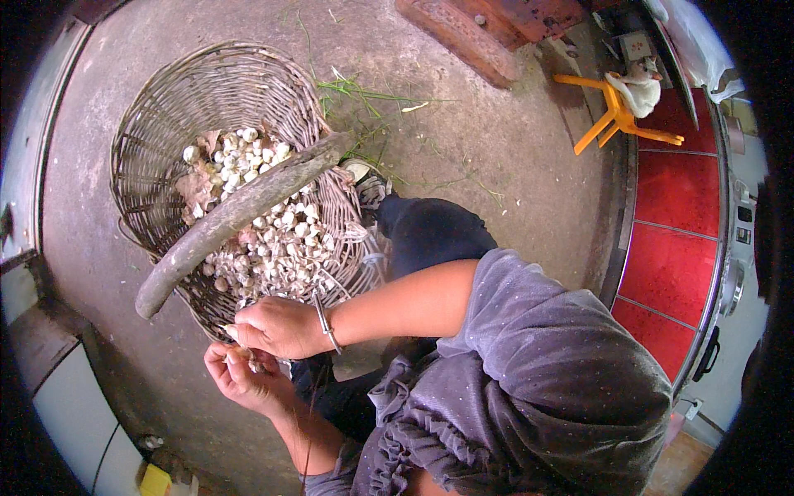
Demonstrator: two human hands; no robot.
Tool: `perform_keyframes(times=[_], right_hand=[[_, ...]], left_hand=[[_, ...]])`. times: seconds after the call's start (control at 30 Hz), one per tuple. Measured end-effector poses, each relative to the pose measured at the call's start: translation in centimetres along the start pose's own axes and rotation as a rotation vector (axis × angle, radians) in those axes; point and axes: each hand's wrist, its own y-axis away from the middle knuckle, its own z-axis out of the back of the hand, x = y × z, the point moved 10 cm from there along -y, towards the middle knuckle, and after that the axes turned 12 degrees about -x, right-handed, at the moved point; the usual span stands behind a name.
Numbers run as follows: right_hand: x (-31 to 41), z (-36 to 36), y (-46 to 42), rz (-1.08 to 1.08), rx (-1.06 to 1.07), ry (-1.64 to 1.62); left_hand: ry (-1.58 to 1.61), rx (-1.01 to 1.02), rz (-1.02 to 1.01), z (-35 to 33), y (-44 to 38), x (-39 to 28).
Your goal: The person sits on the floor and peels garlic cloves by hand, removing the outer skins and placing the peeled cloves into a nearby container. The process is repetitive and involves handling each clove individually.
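Observation:
My left hand (251, 381) grips a partly peeled garlic bulb (252, 361) just beyond the near rim of a wicker basket (217, 71). Right above it, my right hand (282, 325) has its fingers curled and its thumb close to the bulb; whether a bit of garlic is pinched there is hard to see. A metal bracelet (325, 322) circles the right wrist. Inside the basket lie many garlic bulbs and cloves (239, 158), with loose papery skins (273, 273) nearer to me. A thick wooden handle (242, 217) arches across the basket.
Green stalks (366, 96) are strewn on the concrete floor (471, 142) beyond my shoe (372, 189). A white cat (642, 90) sits on an orange plastic stool (611, 115), beside a red-tiled surface (676, 192). Reddish wooden furniture (459, 37) stands at the top.

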Motion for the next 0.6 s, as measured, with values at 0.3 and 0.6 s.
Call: perform_keyframes(times=[0.3,0.6], right_hand=[[-0.1,-0.5,-0.7,-0.063,0.060,-0.088],[0.9,-0.5,-0.5,-0.141,0.155,-0.188]], left_hand=[[0.066,0.098,0.194,-0.8,-0.7,0.7],[-0.020,0.037,0.153,-0.7,-0.8,0.5]])
